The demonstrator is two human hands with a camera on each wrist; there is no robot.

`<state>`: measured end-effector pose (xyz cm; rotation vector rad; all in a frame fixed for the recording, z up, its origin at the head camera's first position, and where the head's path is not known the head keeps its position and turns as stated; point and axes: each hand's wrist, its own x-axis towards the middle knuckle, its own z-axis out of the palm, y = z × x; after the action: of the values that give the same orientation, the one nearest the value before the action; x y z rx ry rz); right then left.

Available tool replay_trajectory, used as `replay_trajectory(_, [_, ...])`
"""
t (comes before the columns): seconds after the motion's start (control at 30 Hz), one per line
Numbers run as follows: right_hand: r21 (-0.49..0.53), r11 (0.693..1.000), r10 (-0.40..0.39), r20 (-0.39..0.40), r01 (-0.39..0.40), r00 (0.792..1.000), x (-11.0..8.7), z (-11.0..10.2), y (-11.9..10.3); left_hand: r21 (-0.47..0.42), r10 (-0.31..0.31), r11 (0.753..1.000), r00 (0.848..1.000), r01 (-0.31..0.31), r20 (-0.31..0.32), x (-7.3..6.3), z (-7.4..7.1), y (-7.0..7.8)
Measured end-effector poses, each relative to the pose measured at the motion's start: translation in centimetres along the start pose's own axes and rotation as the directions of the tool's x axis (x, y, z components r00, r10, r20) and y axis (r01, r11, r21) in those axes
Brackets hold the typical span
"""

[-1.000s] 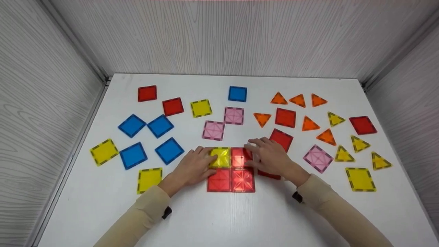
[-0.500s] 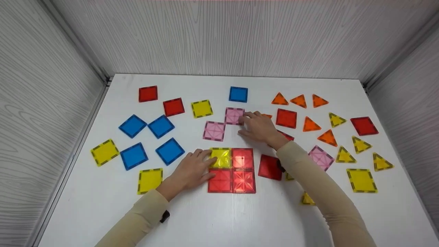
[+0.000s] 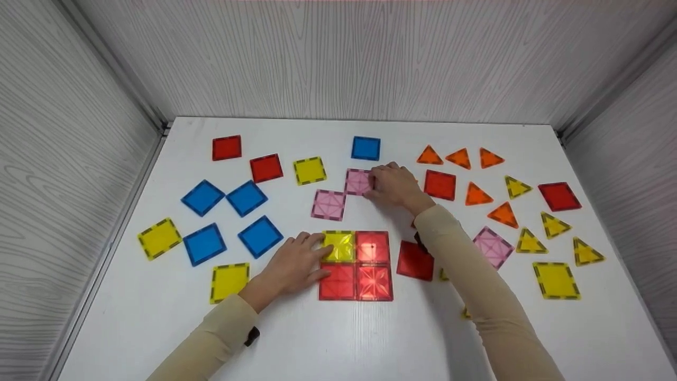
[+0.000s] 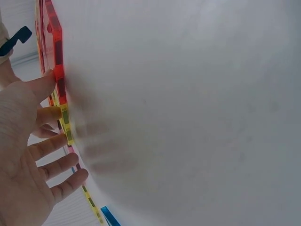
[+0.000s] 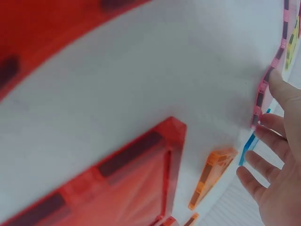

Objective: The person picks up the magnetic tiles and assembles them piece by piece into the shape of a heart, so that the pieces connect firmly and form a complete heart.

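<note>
Four-part block of flat magnetic tiles lies at the front middle: a yellow square tile (image 3: 342, 248) at upper left and red square tiles (image 3: 374, 283) in the other places. My left hand (image 3: 293, 264) rests along its left side, fingers fairly straight; in the left wrist view the thumb touches a red tile (image 4: 58, 52) and fingertips meet the yellow tile's edge (image 4: 66, 120). Farther back, my right hand (image 3: 395, 185) pinches a pink square tile (image 3: 357, 181) at its right side, thumb and forefinger at opposite edges. Its lower left corner meets another pink tile (image 3: 328, 205).
Blue tiles (image 3: 205, 244) and a yellow tile (image 3: 159, 238) lie at left. To the right are orange triangles (image 3: 478, 194), yellow triangles (image 3: 554, 225) and a red tile (image 3: 440, 185). A loose red tile (image 3: 415, 260) lies beside the block, partly near my right sleeve.
My right hand has left the block's upper right red tile, moved back and left to the pink tile, and closed its fingers at that tile's edges. The left hand stays beside the block.
</note>
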<state>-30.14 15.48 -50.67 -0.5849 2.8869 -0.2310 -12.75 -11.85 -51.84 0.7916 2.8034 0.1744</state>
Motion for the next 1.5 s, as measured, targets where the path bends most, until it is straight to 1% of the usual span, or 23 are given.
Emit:
replay_trajectory(0.1, [0.033,0.999,0.004,0.019,-0.004,1.000,-0.1,-0.2,0.0,-0.013,-0.002,1.000,1.000,0.002,0.006,0.0,0.0,0.0])
replay_trajectory(0.23, [0.097,0.995,0.034,0.029,-0.036,0.999,-0.7,-0.5,0.3,-0.012,0.001,1.000,1.000,-0.001,-0.002,0.1,-0.1,0.0])
replay_trajectory(0.37, [0.155,0.987,0.057,-0.017,-0.054,0.998,-1.5,-0.7,1.0,-0.012,0.007,1.000,1.000,-0.007,-0.013,0.2,-0.2,-0.2])
replay_trajectory(0.47, [0.190,0.981,0.056,-0.059,-0.044,0.997,-2.2,-0.7,1.6,-0.022,0.009,1.000,1.000,-0.009,-0.018,0.1,-0.2,-0.3])
replay_trajectory(0.53, [0.247,0.968,0.060,-0.071,-0.041,0.996,-2.7,-0.7,1.9,-0.023,0.012,1.000,1.000,-0.012,-0.020,0.0,-0.1,-0.3])
replay_trajectory(0.6, [0.331,0.943,0.067,-0.065,-0.042,0.996,-3.2,-0.7,2.2,-0.027,0.014,1.000,1.000,-0.015,-0.019,-0.1,0.0,-0.4])
replay_trajectory(0.63, [0.379,0.924,0.076,-0.058,-0.048,0.995,-3.4,-0.7,2.4,-0.032,0.015,0.999,1.000,-0.015,-0.020,-0.2,0.1,-0.4])
replay_trajectory(0.7, [0.483,0.873,0.099,-0.044,-0.065,0.994,-3.9,-0.8,2.6,-0.040,0.011,0.999,1.000,-0.012,-0.019,-0.3,0.2,-0.5])
replay_trajectory(0.77, [0.554,0.829,0.111,-0.041,-0.070,0.993,-4.3,-0.9,2.8,-0.050,0.008,0.999,1.000,-0.008,-0.018,-0.3,0.3,-0.5])
replay_trajectory(0.83, [0.609,0.791,0.117,-0.061,-0.056,0.991,-4.8,-1.0,2.9,-0.054,0.002,0.999,1.000,-0.003,-0.015,-0.3,0.3,-0.5])
replay_trajectory(0.87, [0.629,0.777,0.119,-0.080,-0.042,0.990,-5.1,-1.1,2.9,-0.051,0.001,0.999,1.000,-0.002,-0.012,-0.3,0.3,-0.5])
replay_trajectory(0.93, [0.652,0.758,0.121,-0.127,-0.009,0.985,-5.9,-1.3,2.8,-0.043,0.002,0.999,1.000,-0.002,-0.006,-0.2,0.2,-0.5])
replay_trajectory(1.0, [0.659,0.752,0.119,-0.176,0.027,0.977,-6.7,-1.5,2.6,-0.039,0.004,0.999,1.000,-0.004,-0.005,-0.2,0.2,-0.4])
replay_trajectory(1.07, [0.649,0.759,0.112,-0.214,0.056,0.970,-7.6,-1.6,2.2,-0.040,0.008,0.999,1.000,-0.009,-0.006,-0.2,0.2,-0.4])
replay_trajectory(1.13, [0.640,0.765,0.096,-0.231,0.077,0.968,-8.5,-1.5,1.7,-0.040,0.012,0.999,1.000,-0.013,-0.008,-0.2,0.2,-0.4])
replay_trajectory(1.3, [0.627,0.771,0.044,-0.233,0.115,0.972,-10.0,-0.8,0.7,-0.042,0.009,0.999,1.000,-0.010,-0.017,-0.2,0.2,-0.4])
replay_trajectory(1.5, [0.615,0.777,0.004,-0.223,0.137,0.975,-11.0,0.5,0.0,-0.046,0.012,0.999,1.000,-0.014,-0.029,-0.1,0.2,-0.4])
